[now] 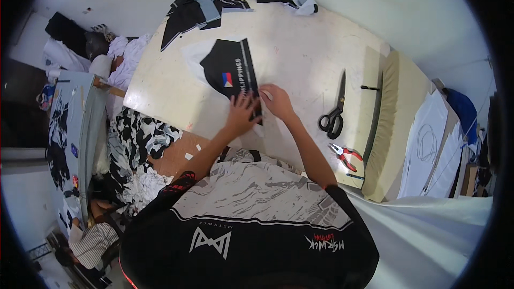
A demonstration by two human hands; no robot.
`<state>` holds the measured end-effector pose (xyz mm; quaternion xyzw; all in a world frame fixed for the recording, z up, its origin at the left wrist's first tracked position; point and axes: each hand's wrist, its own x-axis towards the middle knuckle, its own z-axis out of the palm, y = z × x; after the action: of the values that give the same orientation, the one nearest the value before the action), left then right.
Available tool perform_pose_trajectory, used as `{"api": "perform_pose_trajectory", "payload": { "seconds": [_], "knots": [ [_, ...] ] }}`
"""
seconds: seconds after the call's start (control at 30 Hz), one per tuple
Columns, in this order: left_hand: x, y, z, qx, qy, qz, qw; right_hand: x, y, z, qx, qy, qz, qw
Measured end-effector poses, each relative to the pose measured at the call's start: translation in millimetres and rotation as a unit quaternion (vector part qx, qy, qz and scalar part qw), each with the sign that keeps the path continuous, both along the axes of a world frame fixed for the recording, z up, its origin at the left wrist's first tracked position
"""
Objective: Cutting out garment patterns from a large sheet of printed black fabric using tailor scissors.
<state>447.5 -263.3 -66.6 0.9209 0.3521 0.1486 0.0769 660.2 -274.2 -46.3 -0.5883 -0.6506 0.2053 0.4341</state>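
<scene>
"Head view, only one here. Where's the piece?"

"Black fabric panel [218,63], flat on the table [305,59], straight in front of the person. Small flag print [227,79], pale lettering [239,72] beside a light stripe [248,64] near the right edge. Something white [194,56] shows past its left side; paper or cloth, can't tell."

"Hands?"

"Left hand [242,116]: fingers spread over the panel's lower end, blurred. Right hand [277,101]: fingers bent in close together at the right edge. Whether cloth sits between thumb and finger, can't tell."

"Handling?"

"Light, I'd say. Thin, soft, floppy; should skew or bunch if pushed from one spot. Not fragile, though it may crease, and the print could be stiffer than the rest. Probably slides easily on that smooth top."

"So hold where?"

"Flat palm on the broad part to pin it, then a fingertip pinch at the straight right edge or a lower corner. Off the flag, ideally. Lift at two points or it likely sags."

"Anything near?"

"Black-handled scissors [339,109] right of the right hand, well apart; red-handled pliers [341,152] just below those. Dark cloth pieces [206,13] heaped at the far edge. Neither hand touches any of them."
</scene>
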Motion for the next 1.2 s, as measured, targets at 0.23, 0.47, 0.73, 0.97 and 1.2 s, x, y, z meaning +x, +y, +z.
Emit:
{"api": "perform_pose_trajectory", "payload": {
  "seconds": [0.23,0.47,0.73,0.97,1.2],
  "knots": [
    [1,-22,17,-0.023,0.037,-0.225,0.973,11,55,-44,0.005,-0.261,-0.035,0.965],
    [-39,13,29,-0.009,0.009,0.101,0.995,79,-24,-28,-0.125,-0.354,-0.122,0.919],
    [-88,72,5,0.101,-0.011,0.074,0.992,64,-101,-15,-0.053,-0.209,-0.090,0.972],
    [-24,209,103,0.121,-0.161,0.110,0.973,127,41,101,0.043,-0.200,-0.184,0.961],
    [-27,201,180,0.150,-0.205,0.048,0.966,139,31,144,0.176,-0.177,-0.165,0.954]
  ]
}}
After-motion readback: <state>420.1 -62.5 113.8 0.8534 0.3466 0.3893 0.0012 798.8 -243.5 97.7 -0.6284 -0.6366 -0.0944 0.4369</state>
